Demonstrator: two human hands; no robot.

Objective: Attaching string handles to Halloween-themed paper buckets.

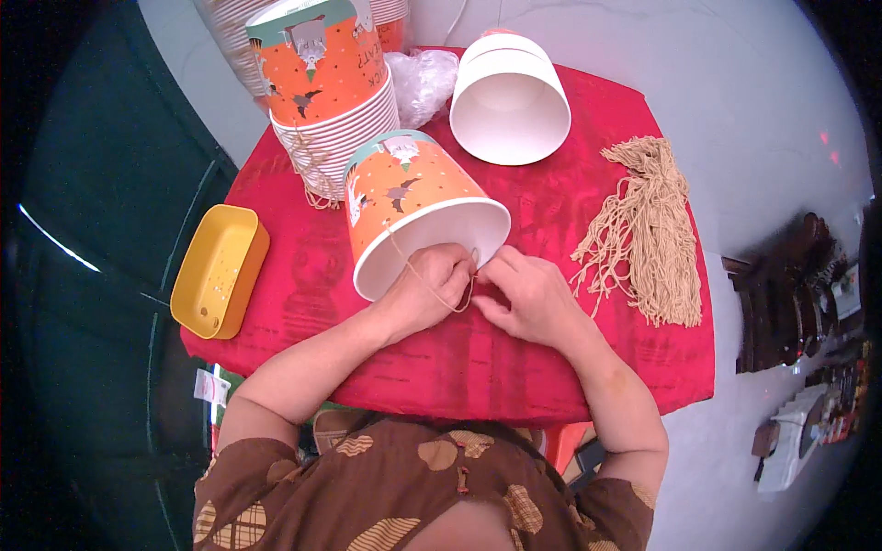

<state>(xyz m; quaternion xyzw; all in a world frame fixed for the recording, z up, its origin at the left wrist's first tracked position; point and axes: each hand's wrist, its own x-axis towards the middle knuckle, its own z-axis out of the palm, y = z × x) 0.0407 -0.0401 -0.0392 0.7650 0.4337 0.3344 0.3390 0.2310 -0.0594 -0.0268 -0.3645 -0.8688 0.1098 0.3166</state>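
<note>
An orange paper bucket [412, 190] with a green band and printed figures lies tilted in front of me, its white mouth facing my hands. A thin beige cord [449, 308] comes from the bucket's left side, hangs over my left wrist and loops to the right part of the rim. My left hand [430, 283] is closed at the bucket's mouth, its fingertips pinching at the cord near the inner wall. Outside the right rim, my right hand [525, 292] pinches the cord by the rim; the exact fingertip contact is partly hidden.
Nested orange buckets [322, 87] stand tall at the back left, cords hanging from them. White-mouthed buckets [511, 106] lie at the back beside a clear plastic bag [423, 84]. A bundle of beige cords [650, 239] lies right; a yellow plastic tray [250, 275] sits left on the red-covered table [588, 367].
</note>
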